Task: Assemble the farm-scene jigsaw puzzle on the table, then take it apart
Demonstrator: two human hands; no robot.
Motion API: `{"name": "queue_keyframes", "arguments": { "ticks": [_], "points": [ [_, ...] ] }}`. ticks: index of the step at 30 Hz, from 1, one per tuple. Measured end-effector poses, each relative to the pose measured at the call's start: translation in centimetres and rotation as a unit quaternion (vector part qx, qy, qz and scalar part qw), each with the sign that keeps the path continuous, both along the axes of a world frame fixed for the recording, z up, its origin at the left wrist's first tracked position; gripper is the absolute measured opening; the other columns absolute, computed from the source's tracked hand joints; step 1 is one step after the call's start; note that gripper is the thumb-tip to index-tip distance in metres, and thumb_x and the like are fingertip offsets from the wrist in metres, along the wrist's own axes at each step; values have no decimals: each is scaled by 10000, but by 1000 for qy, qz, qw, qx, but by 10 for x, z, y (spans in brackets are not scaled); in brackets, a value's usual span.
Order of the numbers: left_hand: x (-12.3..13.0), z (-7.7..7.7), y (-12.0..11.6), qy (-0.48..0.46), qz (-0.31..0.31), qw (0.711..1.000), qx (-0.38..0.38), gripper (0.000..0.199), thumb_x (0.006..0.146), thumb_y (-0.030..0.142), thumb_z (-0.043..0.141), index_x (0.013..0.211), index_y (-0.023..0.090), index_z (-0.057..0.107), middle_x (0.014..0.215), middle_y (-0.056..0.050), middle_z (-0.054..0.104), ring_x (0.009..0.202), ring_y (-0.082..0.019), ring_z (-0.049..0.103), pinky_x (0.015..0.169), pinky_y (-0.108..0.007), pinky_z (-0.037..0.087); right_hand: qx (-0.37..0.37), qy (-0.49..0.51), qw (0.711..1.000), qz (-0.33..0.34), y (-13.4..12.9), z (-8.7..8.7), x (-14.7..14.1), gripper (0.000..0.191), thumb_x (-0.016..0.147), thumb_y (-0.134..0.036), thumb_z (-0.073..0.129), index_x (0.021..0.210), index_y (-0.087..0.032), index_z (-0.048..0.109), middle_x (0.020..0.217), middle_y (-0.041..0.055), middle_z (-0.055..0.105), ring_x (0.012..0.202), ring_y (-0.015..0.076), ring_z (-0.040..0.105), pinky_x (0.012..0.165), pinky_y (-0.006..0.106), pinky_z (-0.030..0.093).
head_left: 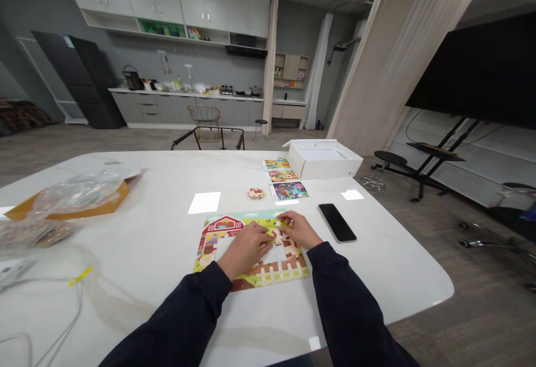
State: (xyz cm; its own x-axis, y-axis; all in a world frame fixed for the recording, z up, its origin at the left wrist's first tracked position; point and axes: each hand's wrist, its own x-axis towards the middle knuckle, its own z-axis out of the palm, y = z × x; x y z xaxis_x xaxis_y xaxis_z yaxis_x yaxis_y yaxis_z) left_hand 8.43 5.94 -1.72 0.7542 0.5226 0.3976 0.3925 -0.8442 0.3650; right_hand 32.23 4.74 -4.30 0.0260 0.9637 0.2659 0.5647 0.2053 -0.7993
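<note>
Puzzle (pixel 268 277) partly behind left hand (pixel 247 245); plastic bag (pixel 36 234) blurred, seemingly cut off.

Smooth, glossy tabletop (pixel 163 205); crinkled, shiny plastic wrap (pixel 81 191); matt cloth sleeves (pixel 352 300); puzzle (pixel 288 258) apparently printed cardboard.

Phone (pixel 337 223), dark fridge (pixel 86 83), black stool (pixel 390 158)

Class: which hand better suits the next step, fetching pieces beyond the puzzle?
Probably the left hand: the pieces lie almost straight ahead of it; the right hand sits farther right on the puzzle.
</note>
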Motion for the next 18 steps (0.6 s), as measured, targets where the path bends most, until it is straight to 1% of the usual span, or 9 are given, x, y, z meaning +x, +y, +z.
{"name": "queue_keyframes", "arguments": {
  "ticks": [3,6,9,11,14,18],
  "points": [
    [3,4,-4,27,-9,999,23,160,982,269,621,1004,244,778,965,-86,707,994,-263,610,865,-412,510,5,2,1000,-4,1,-1,0,284,750,-184,724,1032,-210,749,973,39,725,848,184,632,837,335,520],
    [5,4,-7,38,-13,998,41,183,995,241,590,1032,245,769,1008,-93,704,1009,-267,603,872,-420,502,8,-1,1000,0,1,-3,-1,281,761,-187,721,1039,-209,749,983,41,714,852,183,636,840,335,524],
    [6,1,-6,46,-12,998,45,213,997,217,576,1100,255,758,1066,-93,705,1019,-270,599,898,-435,499,6,-4,1000,4,0,-3,-1,290,759,-183,728,1047,-206,749,993,44,705,860,184,634,848,337,523],
    [6,-1,-6,51,-6,998,46,224,997,218,573,1121,259,755,1071,-95,703,1015,-274,595,903,-445,499,3,-3,1000,3,0,-3,-1,296,750,-174,732,1044,-205,751,996,45,704,857,183,628,849,338,522],
    [6,-1,-5,49,-5,998,44,231,996,222,570,1126,262,757,1063,-99,699,1013,-273,591,907,-445,498,0,1,1000,4,-1,0,-1,312,724,-159,741,1032,-211,758,993,39,707,846,179,619,842,334,523],
    [5,1,-6,50,-2,998,37,225,987,215,569,1078,265,769,1074,-98,695,1014,-269,590,888,-430,501,-5,5,1000,3,-2,2,-1,328,701,-161,762,1025,-208,762,987,38,708,846,178,621,835,327,525]
  ]
}}
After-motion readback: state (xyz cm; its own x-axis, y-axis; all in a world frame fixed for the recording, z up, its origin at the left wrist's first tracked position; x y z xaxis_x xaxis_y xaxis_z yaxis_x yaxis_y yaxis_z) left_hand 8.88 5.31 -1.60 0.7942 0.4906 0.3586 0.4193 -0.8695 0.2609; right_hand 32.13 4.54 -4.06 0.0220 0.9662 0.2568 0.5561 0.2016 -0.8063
